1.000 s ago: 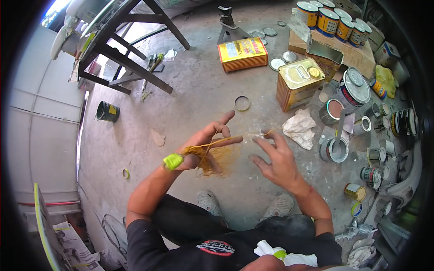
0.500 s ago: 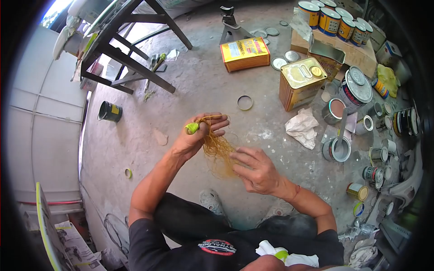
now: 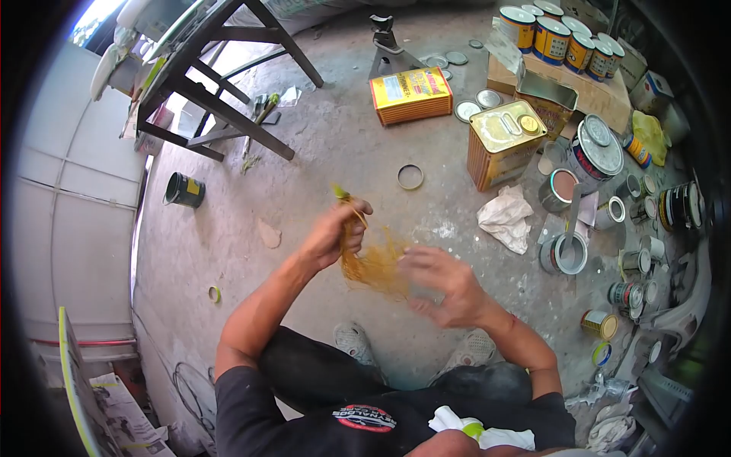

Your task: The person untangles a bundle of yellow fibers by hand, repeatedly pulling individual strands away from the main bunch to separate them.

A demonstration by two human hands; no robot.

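My left hand (image 3: 333,234) is closed around a bundle of tangled golden-brown strings (image 3: 373,268). A yellow-green wrapped end (image 3: 339,192) sticks up above the fist, and the loose strands hang down and spread to the right. My right hand (image 3: 445,286), smeared by motion, is at the right tips of the strands. Its fingers point left, with the thumb apart below them. Both hands are over the concrete floor, in front of my knees.
A tape ring (image 3: 410,177) lies beyond my hands. A yellow thinner can (image 3: 411,95), a square metal can (image 3: 504,145) and a crumpled cloth (image 3: 505,218) stand or lie ahead and right, near several paint cans. At left are a dark can (image 3: 185,190) and a dark stand (image 3: 217,99).
The left hand has turned, so the yellow-green end now points up instead of lying against the palm, and its fingers have curled in. The right hand has shifted slightly right, its fingers spreading from the strands.
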